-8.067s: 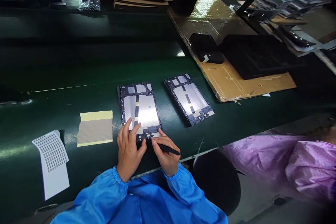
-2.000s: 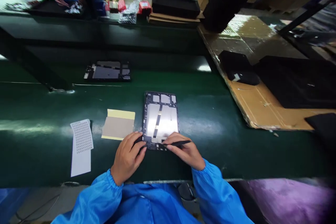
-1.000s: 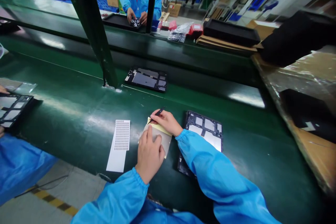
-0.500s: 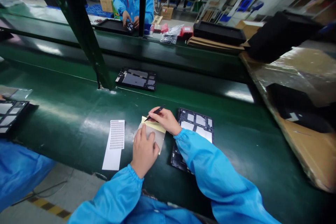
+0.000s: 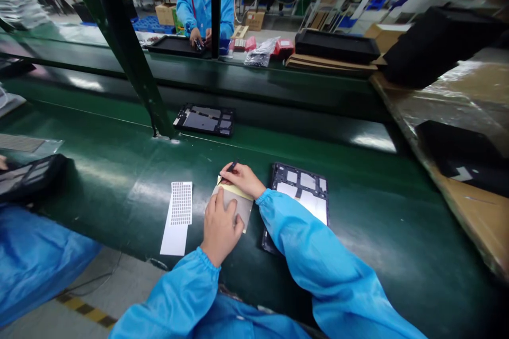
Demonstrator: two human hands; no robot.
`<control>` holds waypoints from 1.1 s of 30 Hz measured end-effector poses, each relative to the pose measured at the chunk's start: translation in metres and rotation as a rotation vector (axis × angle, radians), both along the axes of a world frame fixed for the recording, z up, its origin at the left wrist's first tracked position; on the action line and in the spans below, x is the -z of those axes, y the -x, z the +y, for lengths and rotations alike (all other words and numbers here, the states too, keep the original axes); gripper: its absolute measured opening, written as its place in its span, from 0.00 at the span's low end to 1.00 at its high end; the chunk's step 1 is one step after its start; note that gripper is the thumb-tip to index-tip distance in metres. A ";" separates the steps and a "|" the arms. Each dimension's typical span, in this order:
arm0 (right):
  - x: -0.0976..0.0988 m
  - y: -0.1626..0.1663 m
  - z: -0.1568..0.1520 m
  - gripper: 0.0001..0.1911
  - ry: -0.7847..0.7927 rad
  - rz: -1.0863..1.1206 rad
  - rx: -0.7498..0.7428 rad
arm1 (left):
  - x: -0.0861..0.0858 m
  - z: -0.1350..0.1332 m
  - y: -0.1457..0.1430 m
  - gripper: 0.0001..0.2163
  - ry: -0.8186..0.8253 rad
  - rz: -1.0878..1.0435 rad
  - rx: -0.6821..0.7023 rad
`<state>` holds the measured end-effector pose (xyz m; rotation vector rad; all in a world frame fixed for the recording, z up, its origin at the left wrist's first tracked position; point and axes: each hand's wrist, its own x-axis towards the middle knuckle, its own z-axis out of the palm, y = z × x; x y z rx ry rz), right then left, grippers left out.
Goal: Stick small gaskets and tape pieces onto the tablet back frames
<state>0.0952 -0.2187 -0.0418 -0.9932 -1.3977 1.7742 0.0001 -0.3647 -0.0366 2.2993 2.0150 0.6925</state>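
Observation:
My left hand (image 5: pixel 220 225) lies flat, fingers spread, on a grey sheet with yellow edges (image 5: pixel 235 203) on the green belt (image 5: pixel 369 206). My right hand (image 5: pixel 241 179) is closed on a thin black tool (image 5: pixel 228 170). The tool's tip touches the sheet's far yellow edge. A dark tablet frame with silver panels (image 5: pixel 304 192) lies just right of the sheet, partly under my right blue sleeve.
A white sheet with a dotted grid (image 5: pixel 178 215) lies left of my hands. Another tablet frame (image 5: pixel 204 119) rests farther up the belt beside a green post (image 5: pixel 119 42). A person in blue (image 5: pixel 204 5) works across the line. Cardboard with black trays (image 5: pixel 465 169) sits right.
Both hands left the tablet frame's near edge and went to the grey sheet on its left. In the last half second they have hardly moved; the view shifted slightly.

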 end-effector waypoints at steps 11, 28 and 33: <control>-0.001 -0.002 0.001 0.23 0.035 0.000 -0.021 | -0.003 -0.001 0.000 0.13 0.006 -0.001 0.000; -0.041 -0.022 -0.016 0.24 0.065 0.087 0.026 | -0.001 0.000 0.003 0.14 -0.010 -0.050 0.022; -0.079 -0.117 -0.073 0.15 -0.189 -0.025 0.038 | -0.005 0.000 0.009 0.15 -0.124 -0.119 0.093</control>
